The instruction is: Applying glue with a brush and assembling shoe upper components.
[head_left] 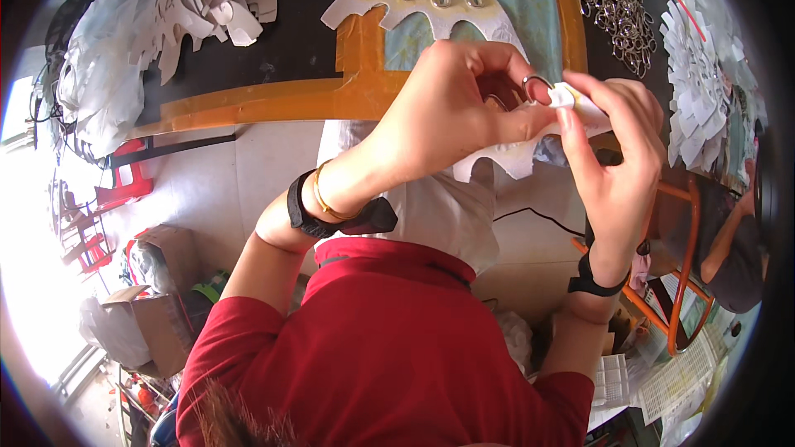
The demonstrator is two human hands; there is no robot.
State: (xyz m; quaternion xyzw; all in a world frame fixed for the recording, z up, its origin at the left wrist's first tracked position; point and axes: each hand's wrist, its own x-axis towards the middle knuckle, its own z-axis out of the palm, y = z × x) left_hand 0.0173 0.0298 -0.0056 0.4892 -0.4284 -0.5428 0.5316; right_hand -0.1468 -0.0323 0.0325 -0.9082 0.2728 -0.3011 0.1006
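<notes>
The white scalloped fabric cut-piece hangs between both hands above the black worktable, its long axis running roughly left-right, the tabs pointing down toward the person. The left hand pinches its upper edge; the right hand grips one tab beside the small silver metal D-ring. If the pinch loosens, the ring could slip off the tab and drop.

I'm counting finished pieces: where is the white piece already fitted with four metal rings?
In the head view, the ringed white piece lies top centre on the orange-bordered mat, beyond both hands, left of the ring pile.
</notes>
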